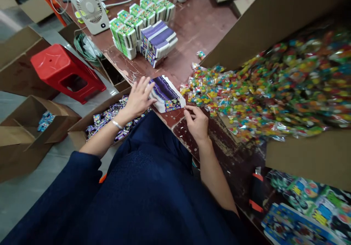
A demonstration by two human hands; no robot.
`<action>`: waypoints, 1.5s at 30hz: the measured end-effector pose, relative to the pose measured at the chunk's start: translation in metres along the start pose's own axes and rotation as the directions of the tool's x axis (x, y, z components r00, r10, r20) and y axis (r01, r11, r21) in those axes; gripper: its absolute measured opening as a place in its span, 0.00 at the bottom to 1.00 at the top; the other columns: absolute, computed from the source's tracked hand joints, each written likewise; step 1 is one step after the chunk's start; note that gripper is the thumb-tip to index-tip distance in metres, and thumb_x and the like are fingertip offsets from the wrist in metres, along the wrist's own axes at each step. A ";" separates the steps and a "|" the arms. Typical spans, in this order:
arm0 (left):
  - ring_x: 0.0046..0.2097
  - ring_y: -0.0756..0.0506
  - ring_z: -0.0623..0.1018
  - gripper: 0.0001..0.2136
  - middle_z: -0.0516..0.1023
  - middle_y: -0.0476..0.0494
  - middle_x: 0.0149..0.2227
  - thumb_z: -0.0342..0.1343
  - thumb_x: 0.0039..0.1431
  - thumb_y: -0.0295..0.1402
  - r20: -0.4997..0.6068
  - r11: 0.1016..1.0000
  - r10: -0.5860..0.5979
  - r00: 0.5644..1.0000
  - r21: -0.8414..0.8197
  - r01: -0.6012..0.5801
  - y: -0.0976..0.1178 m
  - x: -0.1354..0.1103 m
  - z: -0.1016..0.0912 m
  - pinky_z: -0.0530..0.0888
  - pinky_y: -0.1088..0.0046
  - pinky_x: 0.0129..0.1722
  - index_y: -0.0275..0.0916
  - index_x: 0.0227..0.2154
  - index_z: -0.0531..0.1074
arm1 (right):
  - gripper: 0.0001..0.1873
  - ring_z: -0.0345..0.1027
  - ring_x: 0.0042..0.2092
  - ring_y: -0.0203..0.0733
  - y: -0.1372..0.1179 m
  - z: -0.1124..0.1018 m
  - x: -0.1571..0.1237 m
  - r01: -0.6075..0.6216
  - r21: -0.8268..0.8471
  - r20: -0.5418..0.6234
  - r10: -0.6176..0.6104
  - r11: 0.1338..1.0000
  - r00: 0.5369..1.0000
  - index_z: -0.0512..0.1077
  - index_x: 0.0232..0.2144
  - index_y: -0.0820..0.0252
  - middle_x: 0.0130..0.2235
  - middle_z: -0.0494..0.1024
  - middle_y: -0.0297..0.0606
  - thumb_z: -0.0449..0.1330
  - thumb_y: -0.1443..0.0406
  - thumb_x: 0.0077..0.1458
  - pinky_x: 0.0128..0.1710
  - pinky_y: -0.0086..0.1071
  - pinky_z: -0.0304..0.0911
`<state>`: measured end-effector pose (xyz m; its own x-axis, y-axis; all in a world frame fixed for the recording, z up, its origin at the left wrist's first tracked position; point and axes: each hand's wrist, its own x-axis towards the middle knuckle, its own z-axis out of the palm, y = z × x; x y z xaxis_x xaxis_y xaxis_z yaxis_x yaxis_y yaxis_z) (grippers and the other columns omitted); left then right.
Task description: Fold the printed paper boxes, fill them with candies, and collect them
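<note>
Flat purple printed cartons [171, 93] lie fanned in a small pile at the table edge in front of me. My left hand [139, 98], with a silver bangle at its wrist, rests at the pile's left side with fingers spread. At the near right corner of the pile is my right hand [197, 123], its fingers curled and the thumb and forefinger closed at a carton's corner. Just beyond stands a banded purple bundle of flat cartons [159, 40]. Clear bags of colourful candies [219, 91] spill toward the pile from the right.
Banded green bundles [126, 33] and a white fan [89, 7] stand farther back. Below the left edge sits a cardboard box [78, 129] of small purple packs, near a red stool [67, 71]. A black-and-orange cutter [257, 190] and printed film [323, 201] lie at lower right.
</note>
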<state>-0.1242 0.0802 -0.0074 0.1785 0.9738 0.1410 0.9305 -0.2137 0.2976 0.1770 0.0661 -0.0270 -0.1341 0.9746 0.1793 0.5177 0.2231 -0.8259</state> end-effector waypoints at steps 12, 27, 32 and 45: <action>0.79 0.27 0.40 0.51 0.43 0.20 0.77 0.40 0.65 0.67 0.033 0.996 -0.069 0.997 -0.053 0.071 0.056 0.043 0.075 0.35 0.38 0.75 0.24 0.74 0.48 | 0.18 0.81 0.43 0.49 0.036 -0.031 -0.043 -0.223 -0.065 -0.154 0.211 0.973 0.965 0.81 0.45 0.60 0.46 0.85 0.49 0.59 0.55 0.63 0.43 0.42 0.78; 0.79 0.28 0.42 0.48 0.43 0.23 0.77 0.40 0.68 0.63 0.147 0.999 0.031 0.989 -0.038 -0.025 0.115 0.014 0.090 0.38 0.42 0.77 0.23 0.74 0.48 | 0.22 0.76 0.36 0.45 0.046 -0.043 -0.052 -0.241 -0.253 -0.198 0.193 0.937 0.961 0.79 0.51 0.60 0.46 0.81 0.49 0.59 0.53 0.63 0.44 0.43 0.75; 0.79 0.29 0.43 0.48 0.44 0.23 0.77 0.42 0.67 0.63 0.159 0.981 0.172 0.972 -0.121 -0.153 0.132 0.001 0.093 0.40 0.41 0.77 0.25 0.75 0.47 | 0.25 0.71 0.29 0.40 0.051 -0.038 -0.042 -0.267 -0.255 -0.154 0.234 0.929 0.960 0.80 0.49 0.60 0.45 0.80 0.48 0.63 0.48 0.60 0.40 0.42 0.73; 0.67 0.35 0.72 0.24 0.73 0.28 0.65 0.50 0.71 0.54 0.129 0.661 0.294 0.947 -0.743 -0.104 0.137 0.005 0.038 0.69 0.51 0.66 0.36 0.47 0.77 | 0.15 0.77 0.25 0.40 0.011 -0.065 -0.052 -0.237 0.428 -0.230 0.359 0.872 0.905 0.75 0.35 0.56 0.24 0.79 0.30 0.68 0.52 0.58 0.26 0.32 0.74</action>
<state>0.0165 0.0592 -0.0019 0.4843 0.8693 0.0990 0.3587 -0.3005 0.8838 0.2444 0.0192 -0.0105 0.2592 0.9658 -0.0110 0.1212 -0.0439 -0.9917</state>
